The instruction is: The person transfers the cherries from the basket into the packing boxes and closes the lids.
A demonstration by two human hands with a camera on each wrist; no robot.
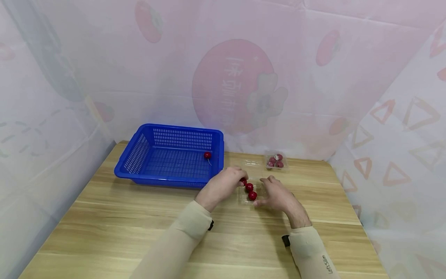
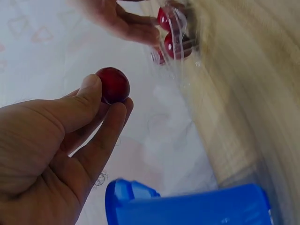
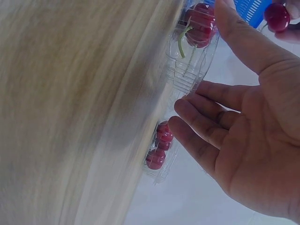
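Observation:
My left hand (image 1: pixel 223 184) pinches a dark red cherry (image 2: pixel 114 85) between thumb and fingertips, just off the left side of an open clear plastic box (image 3: pixel 187 77). Two more cherries (image 1: pixel 249 187) lie in that box, one with a green stem showing in the right wrist view. My right hand (image 1: pixel 278 197) holds the box from its right side, thumb at the near edge and fingers at the far edge. To the left stands a blue basket (image 1: pixel 167 180) with one cherry (image 1: pixel 207 155) on its floor, toward the right wall.
A second clear box (image 1: pixel 277 159) of several cherries sits at the back right of the wooden table (image 1: pixel 139 232). The open box's clear lid (image 1: pixel 251 162) lies toward the back. A printed cloth (image 1: pixel 167 85) hangs behind and at both sides.

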